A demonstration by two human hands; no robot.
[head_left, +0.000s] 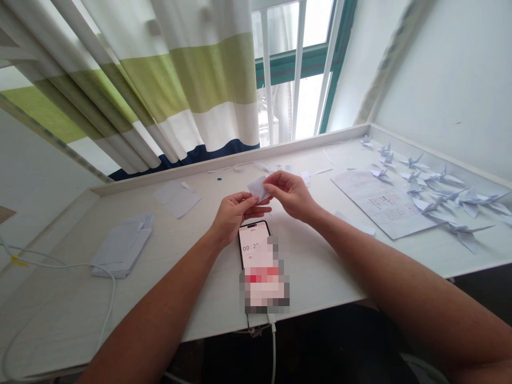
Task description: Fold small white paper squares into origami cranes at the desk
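Note:
A small folded piece of white paper (256, 186) is held up above the middle of the desk, between both hands. My left hand (237, 212) pinches its lower edge between thumb and fingers. On its right side, my right hand (288, 191) grips the paper with thumb and forefinger. Parts of the paper are covered by the fingers. Just below the hands lies a phone (253, 237) with a timer on its screen; its lower part is blurred out.
Several folded paper cranes (426, 205) stand at the right, some over a printed sheet (380, 200). At the left are a paper stack (122, 245), loose square sheets (178, 199) and a white cable (114, 293). Paper scraps (240, 167) lie along the back ledge, below the curtain (208, 80).

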